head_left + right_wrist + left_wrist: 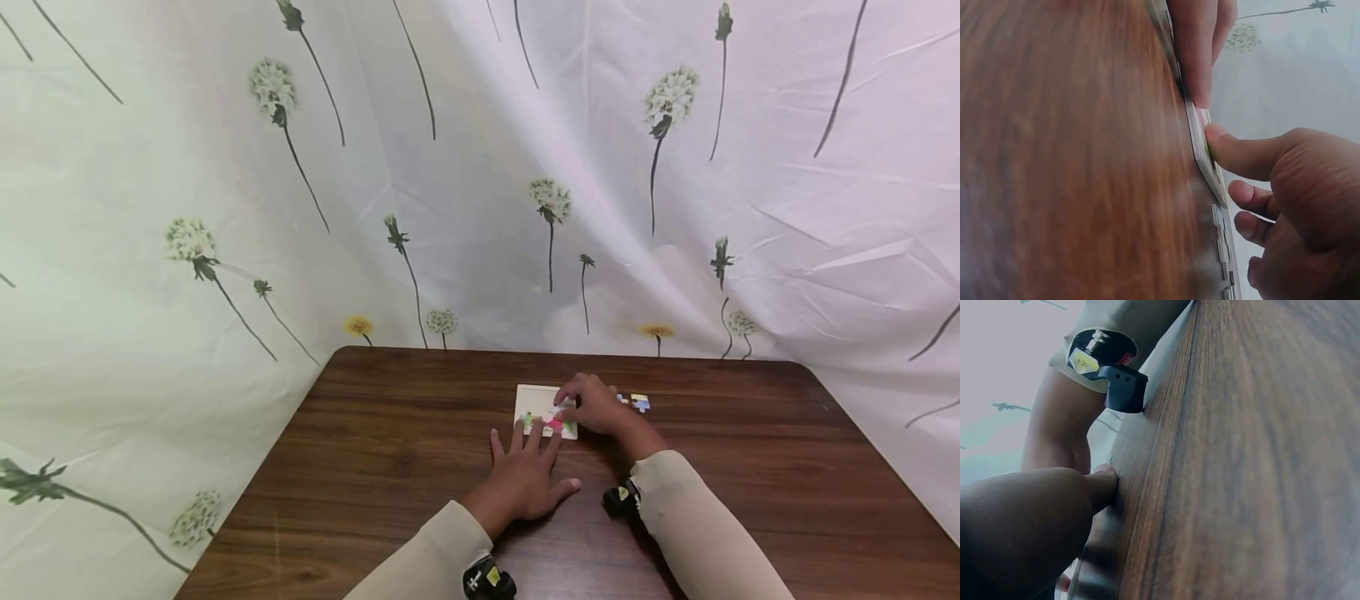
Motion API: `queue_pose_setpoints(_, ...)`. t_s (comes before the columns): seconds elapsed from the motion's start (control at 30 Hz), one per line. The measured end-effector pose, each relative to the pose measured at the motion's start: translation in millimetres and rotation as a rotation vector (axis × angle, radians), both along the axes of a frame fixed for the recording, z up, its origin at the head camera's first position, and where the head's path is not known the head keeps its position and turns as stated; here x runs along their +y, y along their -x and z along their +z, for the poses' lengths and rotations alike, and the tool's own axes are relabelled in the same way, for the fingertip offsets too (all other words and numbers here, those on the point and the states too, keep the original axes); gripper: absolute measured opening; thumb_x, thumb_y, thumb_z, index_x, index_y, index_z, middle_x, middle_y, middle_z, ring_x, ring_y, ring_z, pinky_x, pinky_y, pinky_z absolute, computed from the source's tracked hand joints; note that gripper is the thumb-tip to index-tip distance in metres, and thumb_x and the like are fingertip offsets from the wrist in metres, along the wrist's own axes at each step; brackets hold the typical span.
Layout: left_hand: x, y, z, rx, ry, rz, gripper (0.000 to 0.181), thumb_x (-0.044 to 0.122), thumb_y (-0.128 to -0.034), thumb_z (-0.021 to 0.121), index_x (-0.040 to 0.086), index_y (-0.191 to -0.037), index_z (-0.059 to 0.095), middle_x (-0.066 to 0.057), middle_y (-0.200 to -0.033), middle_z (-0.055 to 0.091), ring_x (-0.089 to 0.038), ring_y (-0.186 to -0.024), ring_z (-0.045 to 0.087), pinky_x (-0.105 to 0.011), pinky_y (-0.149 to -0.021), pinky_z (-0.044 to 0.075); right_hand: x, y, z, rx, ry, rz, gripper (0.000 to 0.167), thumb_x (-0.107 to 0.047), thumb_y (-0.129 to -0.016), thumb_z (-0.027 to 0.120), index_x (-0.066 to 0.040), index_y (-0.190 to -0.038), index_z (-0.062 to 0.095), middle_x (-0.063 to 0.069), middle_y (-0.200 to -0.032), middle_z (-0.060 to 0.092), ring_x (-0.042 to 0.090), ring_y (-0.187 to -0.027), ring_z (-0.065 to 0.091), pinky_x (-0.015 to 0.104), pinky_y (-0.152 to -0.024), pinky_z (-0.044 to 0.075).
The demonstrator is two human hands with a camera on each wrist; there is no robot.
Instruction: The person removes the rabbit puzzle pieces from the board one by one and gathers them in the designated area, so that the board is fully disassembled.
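A small jigsaw puzzle in a pale, shallow tray (528, 397) lies on the table. Several coloured pieces, one with pink (553, 424), fill its near part. My left hand (522, 481) lies with fingers spread, its fingertips on the tray's near edge and pieces. Over the tray's right side, my right hand (596, 406) bends its thumb and forefinger around a small puzzle piece (557, 410), which they mostly hide. The right wrist view shows the right thumb (1241, 153) down at the tray (1200, 147), close to the left fingers.
Loose puzzle pieces (640, 403) lie right of the tray, partly behind the right hand; the right wrist view shows several pieces (1221, 234) beside the tray. The dark wooden table (390, 433) ends at a flower-printed curtain (480, 250) behind.
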State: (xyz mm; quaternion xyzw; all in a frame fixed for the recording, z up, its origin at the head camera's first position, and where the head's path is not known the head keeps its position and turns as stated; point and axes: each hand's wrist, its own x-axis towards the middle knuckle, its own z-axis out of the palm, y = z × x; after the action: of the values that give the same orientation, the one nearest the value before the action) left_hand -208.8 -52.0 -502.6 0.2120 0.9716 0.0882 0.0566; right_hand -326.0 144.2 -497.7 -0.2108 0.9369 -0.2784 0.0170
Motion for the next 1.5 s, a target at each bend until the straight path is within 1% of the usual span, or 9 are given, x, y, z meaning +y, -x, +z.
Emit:
queue_pose_setpoints(0.17,-0.6,-1.4,1.1,-0.013,-0.012,0.002,0.085,0.076,-0.1052,0.048,0.026,-0.172,0.037,-0.011,-0.182,0.027,-0.044,-0.169,0.021,-0.084,-0.125,0.016,-6.8,-1.9,3.0,-0.029,-0.019,-0.022,0.010,-0.016,-0.097,0.083,-0.019,-0.098,0.075,0.006,-0.111,0.066,0.027,-0.109,0.057,0.055,-0.092,0.037)
queue_pose_setpoints(0.3,-1.1,-2.2,1.2,-0.011,-0.015,0.003,0.085,0.076,-0.1050,0.048,0.026,-0.172,0.037,-0.011,-0.182,0.027,-0.045,-0.169,0.021,-0.085,-0.125,0.017,-10.0,-2.5,3.4,-0.035,0.006,-0.051,0.018,-0.012,-0.095,0.085,-0.019,-0.096,0.069,0.003,-0.103,0.067,0.022,-0.099,0.058,0.049,-0.089,0.033)
queue_pose_setpoints(0.43,-1.1,-1.8,0.0,-0.008,-0.013,0.002,0.085,0.076,-0.1053,0.047,0.026,-0.173,0.037,-0.010,-0.182,0.026,-0.044,-0.169,0.021,-0.084,-0.125,0.017,-10.4,-2.9,3.2,-0.033,0.036,-0.055,0.021,-0.010,-0.094,0.086,-0.017,-0.097,0.066,0.001,-0.096,0.068,0.017,-0.088,0.060,0.043,-0.085,0.030)
queue_pose_setpoints(0.53,-1.0,-1.9,0.6,-0.002,-0.009,0.002,0.085,0.077,-0.1052,0.047,0.026,-0.172,0.037,-0.010,-0.182,0.027,-0.044,-0.169,0.021,-0.084,-0.125,0.016,-10.0,-3.8,5.2,-0.041,0.055,-0.052,0.019,-0.010,-0.097,0.083,-0.016,-0.100,0.066,0.001,-0.095,0.068,0.017,-0.088,0.059,0.043,-0.085,0.029)
queue_pose_setpoints(0.8,0.0,1.5,-0.6,-0.006,-0.003,0.006,0.085,0.077,-0.1052,0.046,0.027,-0.173,0.035,-0.010,-0.182,0.026,-0.043,-0.170,0.020,-0.084,-0.126,0.016,-6.4,-4.6,10.9,-0.058,0.066,-0.022,0.004,-0.013,-0.105,0.074,-0.015,-0.102,0.072,0.000,-0.094,0.067,0.017,-0.088,0.058,0.055,-0.096,0.036)
queue_pose_setpoints(0.9,0.0,2.1,-1.3,-0.017,-0.002,0.006,0.086,0.077,-0.1052,0.046,0.026,-0.173,0.035,-0.010,-0.182,0.026,-0.044,-0.170,0.020,-0.084,-0.126,0.015,-3.3,-3.7,10.4,-0.050,0.078,-0.017,0.001,-0.014,-0.105,0.074,-0.014,-0.104,0.074,0.000,-0.094,0.069,0.016,-0.088,0.058,0.049,-0.093,0.040)
queue_pose_setpoints(1.1,0.1,1.1,-1.1,-0.010,-0.005,0.006,0.086,0.076,-0.1053,0.047,0.025,-0.173,0.036,-0.012,-0.181,0.027,-0.045,-0.169,0.021,-0.084,-0.125,0.015,8.7,-3.7,9.2,-0.047,0.169,-0.022,0.005,-0.010,-0.105,0.073,-0.009,-0.109,0.076,0.004,-0.097,0.070,0.017,-0.087,0.060,0.032,-0.075,0.051)
queue_pose_setpoints(1.23,0.2,0.1,-0.6,0.000,-0.011,0.004,0.085,0.075,-0.1055,0.049,0.024,-0.172,0.037,-0.013,-0.181,0.028,-0.046,-0.169,0.021,-0.085,-0.125,0.016,21.3,-5.7,10.0,-0.030,0.194,-0.017,0.005,-0.008,-0.104,0.074,-0.007,-0.109,0.076,0.005,-0.096,0.070,0.018,-0.087,0.061,0.032,-0.075,0.052)
queue_pose_setpoints(1.5,0.3,-1.3,0.2,0.002,-0.004,0.013,0.086,0.076,-0.1050,0.048,0.024,-0.173,0.036,-0.012,-0.182,0.027,-0.044,-0.169,0.020,-0.083,-0.126,0.016,46.3,-10.5,11.5,0.021,0.199,-0.007,0.007,-0.011,-0.104,0.076,-0.004,-0.103,0.075,0.004,-0.094,0.071,0.017,-0.091,0.062,0.038,-0.084,0.052)
